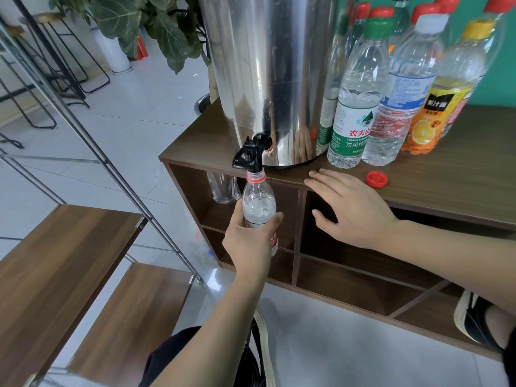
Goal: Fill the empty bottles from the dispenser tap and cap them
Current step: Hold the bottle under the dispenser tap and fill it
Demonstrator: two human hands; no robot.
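A tall steel dispenser (268,74) stands on the wooden cabinet top (446,174), its black tap (250,155) jutting over the front edge. My left hand (248,238) grips a clear uncapped bottle (258,202) with a red neck ring, its mouth right under the tap and water partway up inside. My right hand (351,208) lies flat with straight fingers on the cabinet's front edge, holding nothing. A loose red cap (377,179) sits on the top just right of those fingers.
Several capped bottles (360,101) stand in a cluster right of the dispenser, among them an orange juice bottle (441,107). Open cubbies (349,263) lie under the top; an empty bottle (223,188) shows in the left one. Wooden steps with a metal rail (83,129) are at left.
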